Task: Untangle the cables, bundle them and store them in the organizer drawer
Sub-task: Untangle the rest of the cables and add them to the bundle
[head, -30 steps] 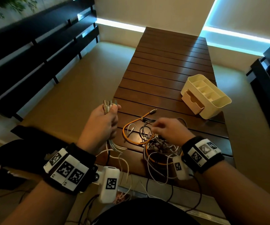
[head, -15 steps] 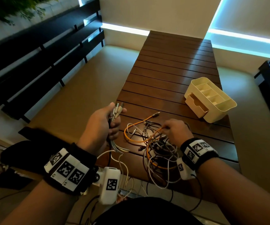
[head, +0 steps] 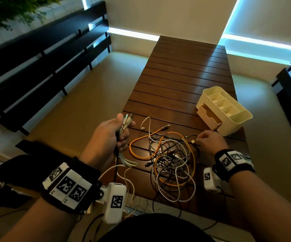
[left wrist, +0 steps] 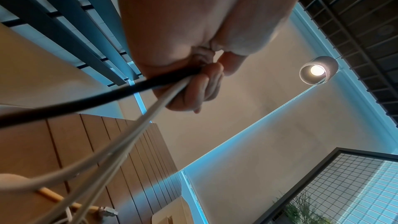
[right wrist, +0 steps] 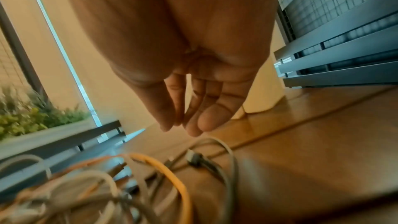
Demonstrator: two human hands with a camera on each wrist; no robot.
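My left hand (head: 123, 130) is raised at the table's left edge and grips a bunch of cable ends (head: 128, 119); its fingers (left wrist: 202, 84) curl round a black cable (left wrist: 107, 96) and white ones. A tangle of cables (head: 169, 159), grey, white and black with an orange cable (head: 192, 154) looped through, lies on the table. My right hand (head: 199, 137) hovers at the tangle's right edge with straight fingers (right wrist: 206, 120) and holds nothing, just above a grey connector (right wrist: 193, 157). The cream organizer (head: 235, 117) stands just behind, its drawer (head: 209, 114) pulled out.
The slatted wooden table (head: 185, 75) runs away from me, bare beyond the organizer. Tan bench cushions (head: 81, 102) flank it, with a black slatted backrest (head: 36, 67) on the left. Some cables hang over the near table edge (head: 130, 187).
My right hand has moved from the middle of the tangle to its right edge. The tangle is spread wider and a white cable end now lies out at the far side. My left hand keeps its grip.
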